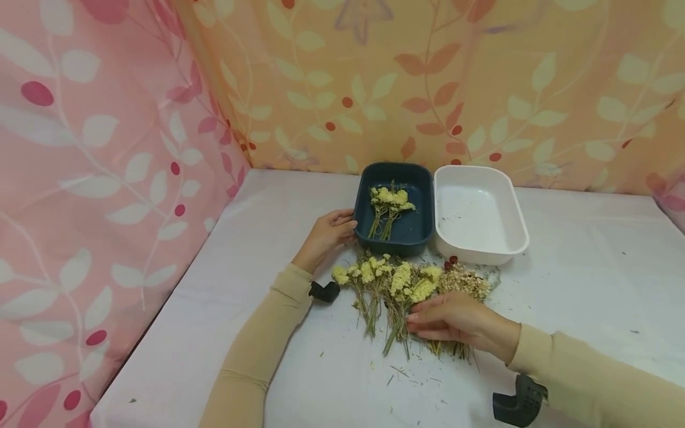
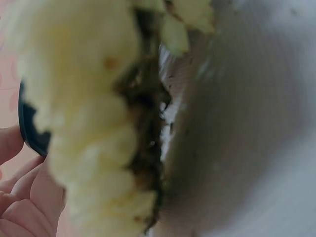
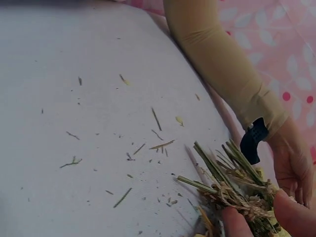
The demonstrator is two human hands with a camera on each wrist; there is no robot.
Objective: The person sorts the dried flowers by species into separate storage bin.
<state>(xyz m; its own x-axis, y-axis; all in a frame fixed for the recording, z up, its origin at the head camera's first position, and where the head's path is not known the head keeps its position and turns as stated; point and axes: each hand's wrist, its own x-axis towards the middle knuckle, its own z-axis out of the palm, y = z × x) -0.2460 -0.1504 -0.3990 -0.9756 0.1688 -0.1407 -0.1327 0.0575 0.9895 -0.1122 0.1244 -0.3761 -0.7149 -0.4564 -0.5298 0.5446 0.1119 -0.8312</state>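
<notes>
My left hand (image 1: 327, 238) holds the left side wall of a dark blue tray (image 1: 393, 247), thumb and fingers at its rim. Small bunches of dried yellow flowers (image 1: 395, 199) lie inside that tray. In front of it, several more dried yellow flower bunches (image 1: 369, 271) lie in a row on the table. My right hand (image 1: 465, 324) is at the stems of one bunch. In the right wrist view, thumb and finger stand either side of twine-tied stems (image 3: 247, 205), pinching them. A blurred yellow flower head (image 2: 94, 118) hides much of the left wrist view.
A white tray (image 1: 481, 254) stands against the blue one on its right, with a few crumbs inside. Beige dried flowers (image 1: 468, 282) and a dark red bloom (image 1: 452, 261) lie at the row's right. Stem scraps (image 3: 157, 118) litter the white table. Patterned cloth walls stand behind and left.
</notes>
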